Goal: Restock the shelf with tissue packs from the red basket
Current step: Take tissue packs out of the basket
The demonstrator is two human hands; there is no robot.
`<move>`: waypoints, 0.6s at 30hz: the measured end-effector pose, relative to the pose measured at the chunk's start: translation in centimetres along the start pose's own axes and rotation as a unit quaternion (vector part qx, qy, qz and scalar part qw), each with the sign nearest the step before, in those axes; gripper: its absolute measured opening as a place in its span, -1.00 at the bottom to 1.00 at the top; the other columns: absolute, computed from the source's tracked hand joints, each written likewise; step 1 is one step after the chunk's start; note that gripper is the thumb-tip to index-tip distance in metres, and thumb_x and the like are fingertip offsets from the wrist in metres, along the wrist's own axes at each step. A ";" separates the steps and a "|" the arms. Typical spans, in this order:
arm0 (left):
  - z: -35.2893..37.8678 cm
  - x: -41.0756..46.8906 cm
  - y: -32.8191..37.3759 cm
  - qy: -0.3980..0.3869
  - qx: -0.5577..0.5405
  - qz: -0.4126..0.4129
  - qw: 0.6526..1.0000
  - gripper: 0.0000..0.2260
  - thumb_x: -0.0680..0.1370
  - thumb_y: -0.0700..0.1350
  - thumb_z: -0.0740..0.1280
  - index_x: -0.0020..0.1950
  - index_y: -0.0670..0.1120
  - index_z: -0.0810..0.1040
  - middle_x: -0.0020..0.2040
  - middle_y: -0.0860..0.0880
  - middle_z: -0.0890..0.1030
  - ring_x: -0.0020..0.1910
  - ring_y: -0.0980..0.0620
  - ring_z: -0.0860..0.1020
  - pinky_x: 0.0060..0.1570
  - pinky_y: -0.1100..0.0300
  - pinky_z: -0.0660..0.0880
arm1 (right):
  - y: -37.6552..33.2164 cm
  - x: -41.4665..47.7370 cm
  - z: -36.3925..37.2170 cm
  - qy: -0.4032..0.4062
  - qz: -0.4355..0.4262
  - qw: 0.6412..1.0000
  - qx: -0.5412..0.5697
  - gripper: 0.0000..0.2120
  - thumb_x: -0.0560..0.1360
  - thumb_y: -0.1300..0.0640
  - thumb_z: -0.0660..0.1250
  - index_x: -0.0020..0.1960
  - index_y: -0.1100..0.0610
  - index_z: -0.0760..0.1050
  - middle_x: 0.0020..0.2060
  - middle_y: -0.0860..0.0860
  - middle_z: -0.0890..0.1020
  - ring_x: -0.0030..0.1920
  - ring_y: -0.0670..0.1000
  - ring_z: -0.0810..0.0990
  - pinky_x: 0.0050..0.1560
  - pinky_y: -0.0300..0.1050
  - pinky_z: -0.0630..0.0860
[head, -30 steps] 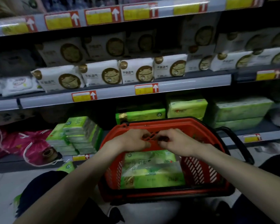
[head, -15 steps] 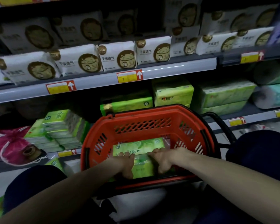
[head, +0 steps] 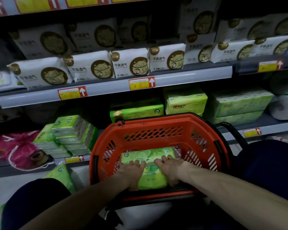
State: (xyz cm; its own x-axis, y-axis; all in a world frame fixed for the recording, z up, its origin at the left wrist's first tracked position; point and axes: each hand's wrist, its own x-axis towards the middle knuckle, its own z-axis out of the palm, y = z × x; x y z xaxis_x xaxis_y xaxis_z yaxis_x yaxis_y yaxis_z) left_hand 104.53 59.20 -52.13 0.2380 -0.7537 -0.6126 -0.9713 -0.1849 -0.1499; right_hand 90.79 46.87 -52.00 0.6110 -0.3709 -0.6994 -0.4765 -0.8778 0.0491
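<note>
In the basket point(head: 156, 119), near side, lies a green pack point(head: 150, 181); left hand point(head: 133, 173) and right hand point(head: 170, 170) clasp it, fingers curled over its top; shelf point(head: 273, 122) stands just beyond.

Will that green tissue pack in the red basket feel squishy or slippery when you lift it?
Probably squishy: the green tissue pack looks soft and puffy under the left hand and right hand. Its shiny plastic wrap may be slippery. Likely light for its size, being tissue.
</note>
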 end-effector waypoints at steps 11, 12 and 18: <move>-10.8 -6.7 -6.3 0.219 -0.122 0.074 0.965 0.05 0.15 0.36 0.49 0.60 0.24 0.19 0.45 0.10 0.47 0.41 0.00 0.43 0.40 -0.15 0.33 | 6.0 -8.8 -9.5 0.126 -0.029 0.981 0.144 0.11 0.25 0.03 0.73 0.61 -0.09 0.15 0.33 0.00 0.46 0.35 0.15 0.47 0.40 0.18 0.50; -11.4 -7.1 -6.5 0.247 -0.116 0.075 0.959 0.06 0.15 0.35 0.49 0.61 0.23 0.19 0.45 0.10 0.47 0.41 0.00 0.42 0.39 -0.12 0.32 | 6.0 -9.4 -10.0 0.138 -0.019 0.981 0.138 0.16 0.25 0.00 0.73 0.64 -0.10 0.09 0.44 0.03 0.42 0.46 0.20 0.40 0.47 0.25 0.43; -14.2 -7.8 -6.3 0.390 -0.026 0.058 0.918 -0.01 0.11 0.38 0.39 0.55 0.23 0.29 0.25 0.09 0.51 0.24 0.02 0.45 0.22 -0.06 0.34 | 4.2 -10.1 -10.0 0.304 -0.019 0.947 0.101 0.37 0.28 -0.44 0.56 0.67 -0.18 -0.38 0.66 0.09 0.09 0.67 0.20 0.04 0.62 0.40 0.02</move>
State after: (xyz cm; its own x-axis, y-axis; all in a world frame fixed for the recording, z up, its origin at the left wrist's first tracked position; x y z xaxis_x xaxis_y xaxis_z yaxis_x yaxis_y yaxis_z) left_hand 108.83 57.30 -35.40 0.0811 -0.9889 0.1244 -0.9935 -0.0901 -0.0689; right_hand 88.94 43.94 -37.57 0.8522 -0.4996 -0.1556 -0.5202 -0.8410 -0.1487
